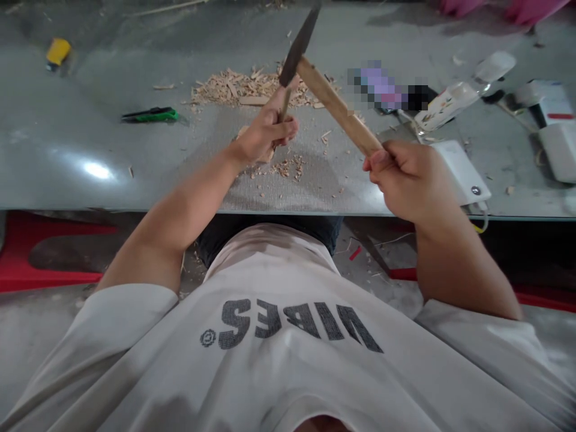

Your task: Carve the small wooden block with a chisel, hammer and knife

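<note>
My right hand [407,177] is closed around the lower end of a hammer's wooden handle. The hammer [339,108] is raised, its dark metal head at the upper left of the handle, overlapping the view of my left fingers. My left hand [270,132] is closed around a slim upright chisel [285,103]; its lower end is hidden by my fingers. Beneath that hand a small wooden block [267,156] lies on the table, mostly covered. Small chips [292,168] are scattered beside the block.
A pile of wood shavings [234,85] lies behind my left hand. A green utility knife [150,114] and a yellow object [58,53] are to the left. On the right are a blurred-out phone [382,87], a plastic bottle [447,105] and a white power bank [461,171].
</note>
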### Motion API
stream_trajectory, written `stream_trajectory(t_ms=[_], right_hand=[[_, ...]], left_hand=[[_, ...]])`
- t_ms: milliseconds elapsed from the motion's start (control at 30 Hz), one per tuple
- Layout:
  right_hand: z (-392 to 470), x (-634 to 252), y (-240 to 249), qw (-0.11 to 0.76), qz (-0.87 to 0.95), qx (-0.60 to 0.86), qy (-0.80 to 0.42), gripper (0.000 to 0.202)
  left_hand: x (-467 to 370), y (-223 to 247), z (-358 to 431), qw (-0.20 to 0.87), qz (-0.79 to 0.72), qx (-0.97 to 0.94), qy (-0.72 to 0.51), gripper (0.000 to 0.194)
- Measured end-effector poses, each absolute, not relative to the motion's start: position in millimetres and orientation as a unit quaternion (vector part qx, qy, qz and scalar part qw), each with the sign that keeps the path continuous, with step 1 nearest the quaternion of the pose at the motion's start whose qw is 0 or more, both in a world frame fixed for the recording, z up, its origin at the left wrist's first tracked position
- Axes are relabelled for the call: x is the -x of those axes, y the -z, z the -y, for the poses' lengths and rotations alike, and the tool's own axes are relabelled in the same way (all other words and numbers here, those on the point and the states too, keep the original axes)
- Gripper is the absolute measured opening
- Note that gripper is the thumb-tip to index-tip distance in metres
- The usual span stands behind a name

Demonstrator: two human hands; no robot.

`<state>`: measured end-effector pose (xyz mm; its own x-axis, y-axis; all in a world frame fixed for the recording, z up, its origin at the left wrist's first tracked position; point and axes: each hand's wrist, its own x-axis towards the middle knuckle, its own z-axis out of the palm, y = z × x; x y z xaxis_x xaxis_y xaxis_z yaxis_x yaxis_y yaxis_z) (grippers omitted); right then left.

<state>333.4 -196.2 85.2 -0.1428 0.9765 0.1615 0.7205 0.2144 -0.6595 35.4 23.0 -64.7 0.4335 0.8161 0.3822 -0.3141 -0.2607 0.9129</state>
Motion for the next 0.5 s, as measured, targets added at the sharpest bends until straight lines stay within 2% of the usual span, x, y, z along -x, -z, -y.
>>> stream_trajectory(t_ms=[100, 200, 267, 400, 467, 500], right_hand=[[185, -320, -79, 0.287, 0.728, 0.588, -0.206, 0.051], [175, -299, -79, 0.251, 0.753, 0.569, -0.212, 0.058], [167, -286, -84, 0.235, 0.771, 0.548, -0.223, 0.058], [131, -292, -90, 0.253, 0.72, 0.597, -0.247, 0.035], [97, -315, -85, 0.291, 0.672, 0.657, -0.179, 0.041], [78, -331, -79, 0.287, 0.651, 0.7, -0.062, 0.05]], left_hand=[[-31, 65, -23, 0.569, -0.18, -0.641, -0.483, 0.105], [-33, 59, -18, 0.567, -0.176, -0.617, -0.517, 0.113], [-35, 50, -12, 0.583, -0.196, -0.581, -0.532, 0.108], [-35, 28, 0, 0.613, -0.234, -0.532, -0.536, 0.093], [-33, 20, 3, 0.617, -0.238, -0.545, -0.515, 0.095], [-33, 17, 4, 0.621, -0.237, -0.557, -0.499, 0.096]])
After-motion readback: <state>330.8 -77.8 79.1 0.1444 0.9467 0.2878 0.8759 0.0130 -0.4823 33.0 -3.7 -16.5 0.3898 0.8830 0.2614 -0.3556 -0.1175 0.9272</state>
